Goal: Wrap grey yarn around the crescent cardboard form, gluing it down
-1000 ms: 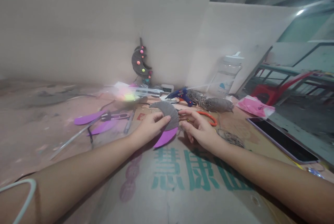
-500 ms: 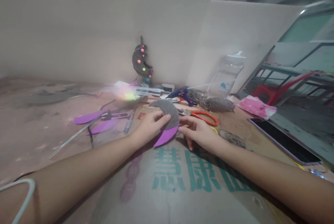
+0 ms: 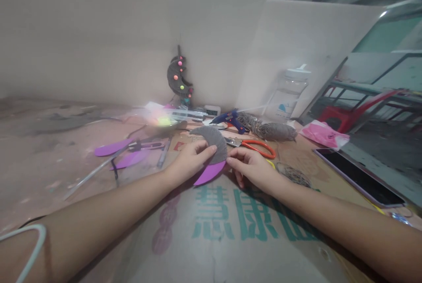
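The left hand [image 3: 186,159], pinching the flat purple, grey-yarn-wrapped crescent [image 3: 220,144], should steady it, right hand [image 3: 255,168] (fingers' hold unclear) at its edge.

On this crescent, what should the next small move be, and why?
Probably extend the grey wrap one turn onto the purple end: that end shows bare, the left hand pinches the grey part, and the right hand has its fingertips by the grey-purple border. Any loose strand there is too fine to see.

Dim light is greying the wall [image 3: 99,32]; a lamp [image 3: 383,14] is glaring upper right; the right hand [image 3: 252,166] is shading the cardboard [image 3: 237,261]; the table [image 3: 46,155] is blurring and stretching leftward.
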`<action>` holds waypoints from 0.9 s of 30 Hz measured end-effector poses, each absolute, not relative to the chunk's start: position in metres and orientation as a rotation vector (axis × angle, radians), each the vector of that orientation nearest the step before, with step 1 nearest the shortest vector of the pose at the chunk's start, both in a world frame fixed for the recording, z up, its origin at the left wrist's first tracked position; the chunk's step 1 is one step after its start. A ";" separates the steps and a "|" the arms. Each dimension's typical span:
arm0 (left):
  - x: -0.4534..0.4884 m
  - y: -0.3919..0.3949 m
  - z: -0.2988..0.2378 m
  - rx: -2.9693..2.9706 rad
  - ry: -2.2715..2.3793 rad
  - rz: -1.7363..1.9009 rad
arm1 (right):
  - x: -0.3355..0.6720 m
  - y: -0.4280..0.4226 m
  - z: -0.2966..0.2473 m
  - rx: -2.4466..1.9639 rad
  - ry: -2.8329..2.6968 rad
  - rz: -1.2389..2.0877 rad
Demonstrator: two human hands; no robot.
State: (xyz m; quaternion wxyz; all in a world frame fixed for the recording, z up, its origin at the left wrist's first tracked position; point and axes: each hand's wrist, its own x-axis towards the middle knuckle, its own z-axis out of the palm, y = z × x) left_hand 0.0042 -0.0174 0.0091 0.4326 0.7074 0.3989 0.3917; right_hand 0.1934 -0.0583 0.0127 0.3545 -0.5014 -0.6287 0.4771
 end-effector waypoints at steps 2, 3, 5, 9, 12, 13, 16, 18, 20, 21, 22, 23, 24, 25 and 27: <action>0.004 -0.017 0.009 1.760 0.986 0.967 | 0.193 -0.058 0.012 -1.280 -1.602 1.231; 0.004 -0.017 0.009 1.757 0.979 0.964 | 0.193 -0.058 0.012 -1.273 -1.595 1.232; 0.004 -0.017 0.009 1.751 0.973 0.960 | 0.193 -0.058 0.012 -1.269 -1.597 1.229; 0.004 -0.016 0.008 1.744 0.978 0.964 | 0.193 -0.058 0.011 -1.275 -1.607 1.216; 0.004 -0.016 0.007 1.738 0.970 0.961 | 0.192 -0.058 0.012 -1.264 -1.588 1.226; 0.004 -0.016 0.007 1.738 0.978 0.967 | 0.192 -0.059 0.012 -1.254 -1.573 1.227; 0.005 -0.017 0.010 1.743 0.993 1.007 | 0.193 -0.060 0.015 -1.216 -1.556 1.221; 0.005 -0.017 0.012 1.742 0.977 1.017 | 0.194 -0.061 0.016 -1.200 -1.589 1.219; 0.005 -0.017 0.013 1.743 0.974 1.008 | 0.195 -0.061 0.014 -1.195 -1.619 1.218; 0.005 -0.017 0.012 1.741 0.982 1.005 | 0.196 -0.060 0.013 -1.195 -1.624 1.217; 0.004 -0.017 0.012 1.739 0.994 1.004 | 0.197 -0.060 0.011 -1.199 -1.625 1.217; 0.004 -0.017 0.012 1.737 1.004 0.998 | 0.197 -0.059 0.010 -1.206 -1.621 1.216; 0.004 -0.017 0.011 1.734 1.013 0.992 | 0.197 -0.059 0.008 -1.213 -1.616 1.215; 0.003 -0.017 0.011 1.734 1.020 0.985 | 0.197 -0.058 0.007 -1.222 -1.610 1.211; 0.003 -0.018 0.012 1.746 1.031 0.979 | 0.196 -0.058 0.007 -1.240 -1.607 1.204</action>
